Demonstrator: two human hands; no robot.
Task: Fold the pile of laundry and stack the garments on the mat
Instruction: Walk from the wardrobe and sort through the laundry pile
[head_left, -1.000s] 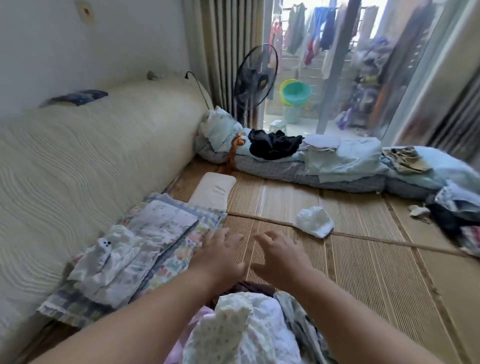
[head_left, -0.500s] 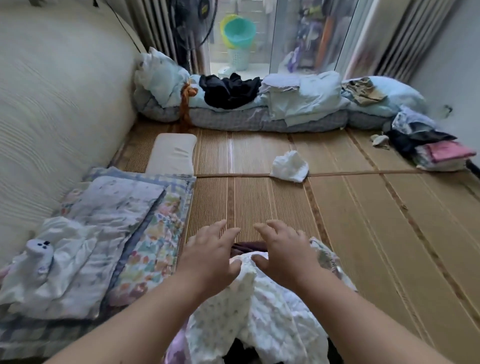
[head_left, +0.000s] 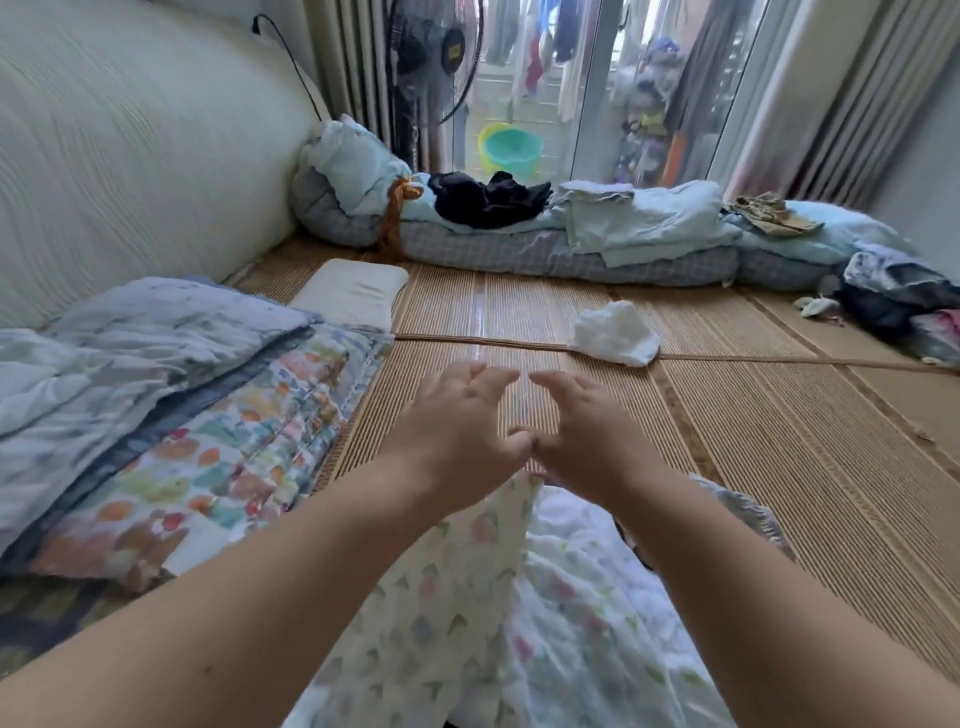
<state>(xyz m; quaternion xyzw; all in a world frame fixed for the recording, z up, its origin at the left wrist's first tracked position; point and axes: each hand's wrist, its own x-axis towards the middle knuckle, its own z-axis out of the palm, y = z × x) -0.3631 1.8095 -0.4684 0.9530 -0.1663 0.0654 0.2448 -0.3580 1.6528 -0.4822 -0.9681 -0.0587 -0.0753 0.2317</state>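
Note:
A heap of white printed laundry (head_left: 519, 597) lies right in front of me at the bottom of the view, its top fold rising to a point just under my thumbs. My left hand (head_left: 457, 431) and my right hand (head_left: 587, 431) hover side by side over its far edge and the woven straw mat (head_left: 753, 441). Their fingers are spread and the thumb tips touch; I see nothing gripped. To the left, folded blue-grey cloths (head_left: 171, 338) lie stacked on a floral quilt (head_left: 234, 457). A crumpled white cloth (head_left: 613, 332) lies alone on the mat ahead.
A pale sofa (head_left: 130, 145) runs along the left. A rolled mattress with light blue bedding and a black garment (head_left: 488, 200) lies across the far end. A small cream pillow (head_left: 353, 291) sits ahead on the left, mixed clothes (head_left: 904, 301) at far right, a fan (head_left: 436, 57) behind.
My hands have drawn together until the thumbs touch, and they sit slightly farther forward over the heap's edge. My head has tilted up, showing more of the window.

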